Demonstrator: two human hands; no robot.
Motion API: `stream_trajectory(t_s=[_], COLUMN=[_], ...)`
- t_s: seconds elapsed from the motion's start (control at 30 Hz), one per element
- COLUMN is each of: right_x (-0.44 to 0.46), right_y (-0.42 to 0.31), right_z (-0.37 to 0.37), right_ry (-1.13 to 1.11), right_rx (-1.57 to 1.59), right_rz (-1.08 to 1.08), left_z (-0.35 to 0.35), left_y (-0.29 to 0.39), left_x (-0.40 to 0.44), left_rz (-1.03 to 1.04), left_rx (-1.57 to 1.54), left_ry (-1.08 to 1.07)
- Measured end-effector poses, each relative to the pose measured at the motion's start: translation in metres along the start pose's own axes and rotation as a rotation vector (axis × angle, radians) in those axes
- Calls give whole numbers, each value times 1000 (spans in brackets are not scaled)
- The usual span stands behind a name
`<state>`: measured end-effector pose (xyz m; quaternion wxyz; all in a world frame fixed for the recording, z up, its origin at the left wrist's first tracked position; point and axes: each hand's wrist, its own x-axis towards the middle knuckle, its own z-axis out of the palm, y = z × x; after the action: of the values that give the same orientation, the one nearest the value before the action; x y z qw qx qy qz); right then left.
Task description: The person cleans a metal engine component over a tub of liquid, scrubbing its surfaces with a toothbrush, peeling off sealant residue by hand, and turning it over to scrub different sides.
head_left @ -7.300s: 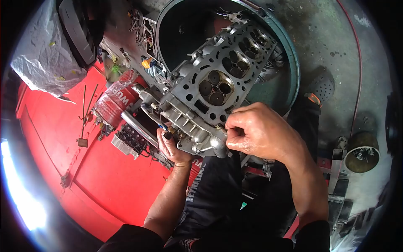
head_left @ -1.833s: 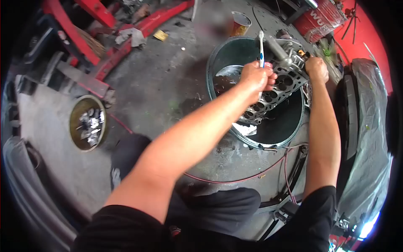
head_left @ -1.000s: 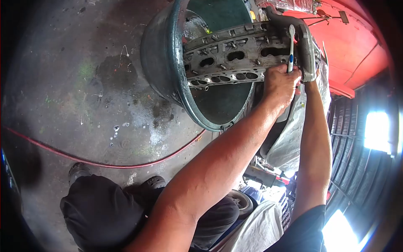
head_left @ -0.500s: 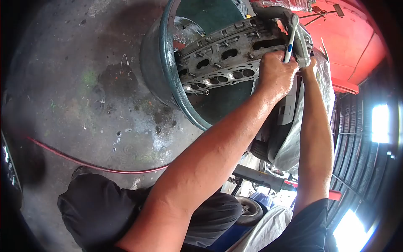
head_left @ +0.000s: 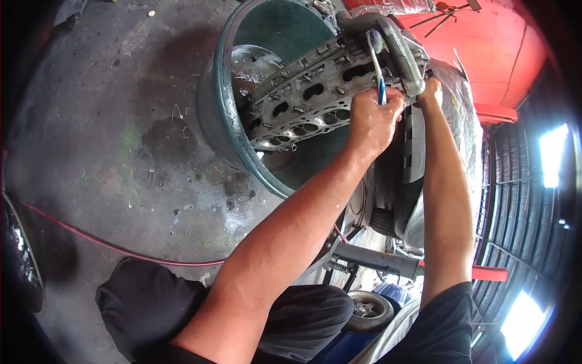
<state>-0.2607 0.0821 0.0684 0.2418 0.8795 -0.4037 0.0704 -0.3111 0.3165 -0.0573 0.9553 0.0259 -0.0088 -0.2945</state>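
Note:
A toothbrush (head_left: 380,73) with a white and blue handle is pinched in my left hand (head_left: 373,124). Its dirty bristles touch or nearly touch the metal beside a thick grey pipe (head_left: 397,51). That pipe is at the upper end of an engine cylinder head (head_left: 297,97), which leans tilted in a large green tub (head_left: 229,115). Oval ports, studs and round valve seats show along it. My right hand (head_left: 430,94) is closed at the cylinder head's end, just beyond the pipe; its fingertips are partly hidden.
A red hose (head_left: 121,247) crosses the stained concrete floor (head_left: 109,164). Behind the tub are a red panel (head_left: 485,57) and a plastic-covered vehicle part (head_left: 451,145). A wheel (head_left: 367,309) and a grey metal stand (head_left: 376,258) are near my knee.
The toothbrush head has shifted from over the pipe to its left side. The cylinder head and tub appear slightly further left in view. My right hand keeps its place by the pipe.

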Motion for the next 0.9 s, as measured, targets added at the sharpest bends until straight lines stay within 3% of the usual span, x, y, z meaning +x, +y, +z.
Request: stream_trajectory(t_s=[0.13, 0.23, 0.47, 0.6, 0.67, 0.9], right_x=[-1, 2, 13, 0, -10, -15], right_y=[-1, 5, 15, 7, -1, -4], right_z=[1, 5, 21, 7, -4, -6], right_ry=[-22, 41, 113, 120, 50, 59], right_rx=[4, -31, 13, -49, -52, -76], right_rz=[40, -27, 2, -34, -26, -36], left_z=[6, 16, 39, 45, 49, 48], left_y=[-11, -11, -19, -43, -27, -27], left_x=[0, 0, -4, 8, -3, -8], left_rz=[84, 339, 535, 413, 594, 482], left_rx=[36, 366, 689, 387, 885, 800], left_ry=[57, 208, 440, 424, 507, 407])
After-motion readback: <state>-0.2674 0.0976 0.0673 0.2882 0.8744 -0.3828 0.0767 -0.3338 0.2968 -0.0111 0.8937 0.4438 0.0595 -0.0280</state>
